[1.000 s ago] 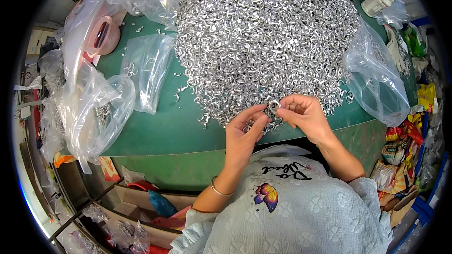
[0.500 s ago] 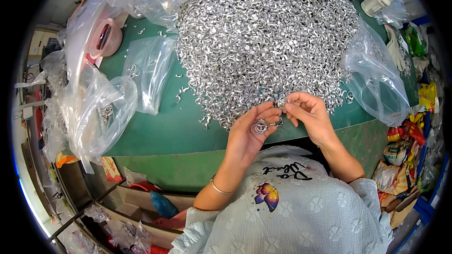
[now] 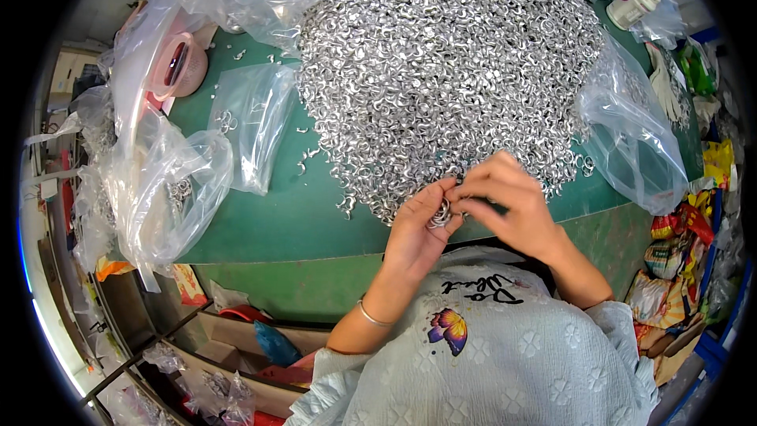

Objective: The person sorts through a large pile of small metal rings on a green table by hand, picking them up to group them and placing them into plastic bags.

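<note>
My left hand (image 3: 418, 229) is curled around several silvery metal rings (image 3: 439, 214), which show between its thumb and fingers. Close against its fingertips, my right hand (image 3: 509, 205) has its thumb and fingers bent toward the rings. Motion blurs the right fingers, so whether they grip a piece cannot be made out. Just beyond both hands spreads a large heap of small, curved, shiny metal pieces (image 3: 449, 71) on the green table (image 3: 260, 229).
Left of the heap lie a flat clear plastic bag (image 3: 264, 130), a crumpled clear bag (image 3: 169, 197) and a pink basket (image 3: 189, 71). At right are another clear bag (image 3: 639, 142), a white bottle (image 3: 635, 1) and a pale glove (image 3: 666, 87). Open compartments (image 3: 236, 347) sit below the table's left edge.
My right hand has turned over and moved slightly toward my left hand, its fingers now nearer the rings. The left fingers have closed more around the rings.
</note>
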Motion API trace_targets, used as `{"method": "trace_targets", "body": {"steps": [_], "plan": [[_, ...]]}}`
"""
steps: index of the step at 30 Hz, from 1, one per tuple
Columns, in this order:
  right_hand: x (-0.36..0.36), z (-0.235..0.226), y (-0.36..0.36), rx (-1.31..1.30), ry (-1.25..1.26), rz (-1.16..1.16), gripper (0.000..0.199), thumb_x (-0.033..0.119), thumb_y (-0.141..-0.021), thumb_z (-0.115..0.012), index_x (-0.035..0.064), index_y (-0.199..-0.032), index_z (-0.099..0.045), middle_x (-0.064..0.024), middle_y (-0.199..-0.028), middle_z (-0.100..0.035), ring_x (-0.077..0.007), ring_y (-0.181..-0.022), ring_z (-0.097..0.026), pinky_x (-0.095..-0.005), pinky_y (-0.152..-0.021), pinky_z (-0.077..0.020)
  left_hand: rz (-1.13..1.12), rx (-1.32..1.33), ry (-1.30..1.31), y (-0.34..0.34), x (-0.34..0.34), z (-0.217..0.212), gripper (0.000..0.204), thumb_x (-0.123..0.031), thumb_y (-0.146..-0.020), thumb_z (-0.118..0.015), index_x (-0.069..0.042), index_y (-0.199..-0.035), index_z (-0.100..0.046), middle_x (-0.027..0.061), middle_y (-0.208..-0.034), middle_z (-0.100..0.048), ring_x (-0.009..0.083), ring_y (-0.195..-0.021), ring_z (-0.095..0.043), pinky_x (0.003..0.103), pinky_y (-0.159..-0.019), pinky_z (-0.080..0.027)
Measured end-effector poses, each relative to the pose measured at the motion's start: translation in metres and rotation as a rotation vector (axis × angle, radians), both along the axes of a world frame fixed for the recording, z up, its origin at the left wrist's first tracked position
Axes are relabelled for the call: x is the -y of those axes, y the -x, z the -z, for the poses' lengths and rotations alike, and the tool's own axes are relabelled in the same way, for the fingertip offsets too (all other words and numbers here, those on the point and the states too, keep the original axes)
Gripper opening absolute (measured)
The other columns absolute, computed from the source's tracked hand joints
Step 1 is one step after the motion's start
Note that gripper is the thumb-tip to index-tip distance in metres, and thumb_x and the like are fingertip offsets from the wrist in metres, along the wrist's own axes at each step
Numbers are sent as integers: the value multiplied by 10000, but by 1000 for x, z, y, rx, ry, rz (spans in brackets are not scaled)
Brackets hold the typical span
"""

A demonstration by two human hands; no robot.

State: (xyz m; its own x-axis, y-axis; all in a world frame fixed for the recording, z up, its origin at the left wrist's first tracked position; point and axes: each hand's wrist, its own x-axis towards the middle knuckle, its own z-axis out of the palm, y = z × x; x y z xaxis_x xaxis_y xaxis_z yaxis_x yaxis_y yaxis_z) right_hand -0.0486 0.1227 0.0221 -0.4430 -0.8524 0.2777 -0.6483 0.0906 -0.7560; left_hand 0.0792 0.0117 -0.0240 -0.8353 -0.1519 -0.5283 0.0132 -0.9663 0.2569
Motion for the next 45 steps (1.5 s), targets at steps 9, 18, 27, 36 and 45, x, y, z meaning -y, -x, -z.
{"method": "trace_targets", "body": {"steps": [9, 18, 27, 36, 45], "plan": [[65, 20, 35, -400, -67, 229, 349, 86, -715, -668, 93, -1055, -589, -84, -1117, -518, -257, -1051, -467, -379, -849, -373, 77, 34, 177, -3, 6, -6, 315, -105, -890, -539, 15, -1180, -516, 73, -965, -604, 83, -691, -477, 195, -578, -396], [51, 29, 38, -529, -165, 149, 289, 95, -704, -671, 99, -980, -585, -59, -1054, -512, -257, -1047, -456, -410, -865, -340, -139, -178, -66, -1, 23, -3, 476, -307, -970, -316, 55, -1267, -403, 199, -1220, -496, 288, -1083, -505, 400, -914, -421], [55, 35, 39, -540, -110, 101, 210, 92, -717, -671, 104, -916, -606, -39, -1058, -535, -251, -1038, -473, -421, -879, -317, -173, -251, -110, 3, 22, -10, 473, -259, -956, -302, 54, -1309, -348, 240, -1398, -286, 366, -1308, -268, 476, -1069, -248], [38, 22, 33, -256, -6, 194, 87, 77, -751, -656, 38, -812, -607, -45, -903, -580, -206, -906, -534, -335, -829, -363, -212, -306, -162, 3, 22, -11, 531, -160, -862, -358, 76, -1334, -296, 267, -1423, -210, 377, -1339, -188, 476, -1097, -176], [25, 20, 26, 56, -133, 324, 119, 40, -735, -666, 7, -828, -599, -82, -763, -577, -221, -741, -536, -308, -667, -418, -210, -279, -156, 4, 19, -10, 528, -162, -872, -347, 89, -1333, -285, 267, -1421, -213, 382, -1337, -189, 474, -1098, -177]]}}
